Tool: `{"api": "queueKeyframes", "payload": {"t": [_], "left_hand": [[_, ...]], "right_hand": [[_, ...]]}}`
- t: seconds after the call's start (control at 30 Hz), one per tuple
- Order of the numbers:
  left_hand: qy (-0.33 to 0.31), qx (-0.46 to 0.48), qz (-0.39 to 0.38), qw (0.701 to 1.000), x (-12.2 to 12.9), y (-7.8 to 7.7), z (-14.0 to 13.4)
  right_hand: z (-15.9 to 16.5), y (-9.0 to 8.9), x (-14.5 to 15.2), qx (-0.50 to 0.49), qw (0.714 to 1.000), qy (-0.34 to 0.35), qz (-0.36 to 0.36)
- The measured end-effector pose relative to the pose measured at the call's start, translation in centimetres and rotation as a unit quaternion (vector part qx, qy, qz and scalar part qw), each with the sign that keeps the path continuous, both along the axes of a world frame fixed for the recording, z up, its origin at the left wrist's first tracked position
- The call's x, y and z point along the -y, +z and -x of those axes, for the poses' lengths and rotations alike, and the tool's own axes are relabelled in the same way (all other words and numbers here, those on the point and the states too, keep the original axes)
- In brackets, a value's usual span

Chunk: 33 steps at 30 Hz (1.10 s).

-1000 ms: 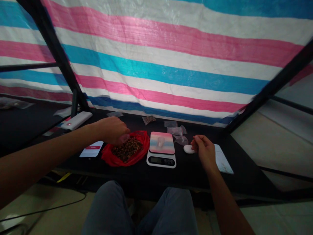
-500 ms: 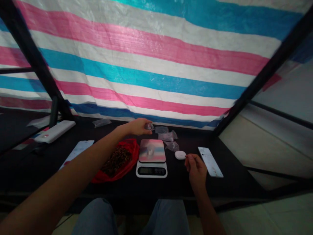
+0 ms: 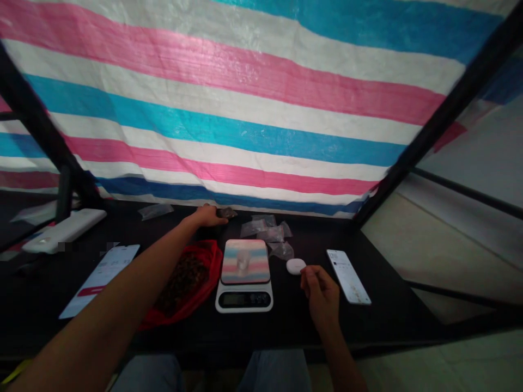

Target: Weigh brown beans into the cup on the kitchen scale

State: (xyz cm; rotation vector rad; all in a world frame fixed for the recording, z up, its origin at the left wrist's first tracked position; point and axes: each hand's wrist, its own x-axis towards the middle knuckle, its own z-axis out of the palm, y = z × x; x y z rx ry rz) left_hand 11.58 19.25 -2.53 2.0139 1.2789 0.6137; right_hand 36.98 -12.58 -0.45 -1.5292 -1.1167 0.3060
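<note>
My left hand (image 3: pixel 209 215) reaches to the back of the black table. Its thumb and fingers close round the near end of a small clear bag with brown pieces in it (image 3: pixel 227 213). Thumb and fingers of my right hand (image 3: pixel 322 294) are pinched together beside a white rounded case (image 3: pixel 296 266); what they hold, if anything, is too small to make out. Between the hands stands a white kitchen scale (image 3: pixel 245 301) with a shiny plate. Left of it a red plastic bag (image 3: pixel 214 264) lies open, full of brown dried pieces, partly covered by my left forearm.
Several clear plastic bags (image 3: pixel 272 234) lie behind the scale, another clear bag (image 3: pixel 156 211) at the back left. A phone (image 3: pixel 348 276) lies on the right, a second phone (image 3: pixel 102 277) on the left near a white long device (image 3: pixel 65 231). A striped sheet (image 3: pixel 245 109) hangs behind.
My left hand has moved left from the clear bags, leaving one among them, to the bag with brown pieces. My right hand stays pinched by the case. The view has shifted slightly.
</note>
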Motion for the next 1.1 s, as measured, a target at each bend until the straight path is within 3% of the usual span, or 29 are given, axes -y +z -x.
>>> {"api": "queueKeyframes", "payload": {"t": [0.17,0.3,0.43,0.5,0.57,0.6,0.77,0.93,1.1], "left_hand": [[0.036,0.063,0.051,0.996,0.8,-0.4,1.1],[0.037,0.189,0.085,0.978,2.7,1.1,2.1],[0.058,0.306,0.098,0.945,6.1,2.9,4.2],[0.083,0.375,0.111,0.917,8.5,3.6,5.4],[0.109,0.498,0.169,0.844,11.2,4.2,6.6],[0.109,0.527,0.189,0.821,12.7,4.4,7.1],[0.133,0.578,0.238,0.769,20.1,4.6,8.1],[0.065,0.552,0.272,0.785,25.2,4.7,6.7],[-0.002,0.521,0.276,0.808,27.0,5.0,6.2]], "right_hand": [[0.0,0.0,0.0,0.029,1.000,0.007,-0.009],[-0.1,-0.2,0.2,0.043,0.999,0.000,-0.009],[-0.2,-0.1,0.2,0.037,0.999,-0.010,-0.017],[0.2,0.2,0.3,0.028,0.999,-0.014,-0.029],[1.1,0.5,0.5,0.011,0.999,-0.019,-0.044],[1.9,0.7,0.6,0.004,0.999,-0.017,-0.050],[8.5,2.2,1.7,0.021,0.996,0.069,-0.049],[14.2,4.3,0.8,0.077,0.975,0.208,0.002],[15.3,5.0,-0.6,0.092,0.952,0.284,0.072]]}}
